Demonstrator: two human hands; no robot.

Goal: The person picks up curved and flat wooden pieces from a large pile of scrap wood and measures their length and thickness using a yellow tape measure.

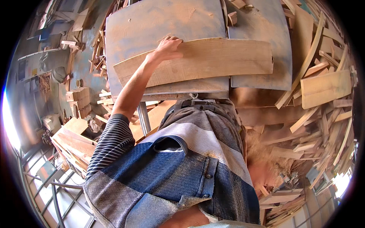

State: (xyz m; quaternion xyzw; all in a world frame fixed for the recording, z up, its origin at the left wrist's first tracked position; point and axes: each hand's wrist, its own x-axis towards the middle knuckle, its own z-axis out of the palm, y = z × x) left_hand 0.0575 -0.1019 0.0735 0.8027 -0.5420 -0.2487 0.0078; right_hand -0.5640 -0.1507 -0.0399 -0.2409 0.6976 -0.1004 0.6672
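A long, wide wooden board [224,59] lies across a grey metal work table [159,22] dusted with sawdust. Its right end reaches over onto a second metal panel [258,26]. My left hand [169,48] is closed on the board left of its middle, with the fingers bent at its far edge. My left arm stretches forward from a striped sleeve. Low on my right side, a smeared skin-coloured shape [262,171] appears to be my right arm and hand. Its fingers cannot be made out, nor whether they hold anything.
Small wood offcuts [232,18] lie by the gap between the two panels. Heaped boards and scraps [323,91] crowd the right side. On the left stand stacked wood blocks [79,99] and a pile of planks [74,140]. My body is close against the table's near edge.
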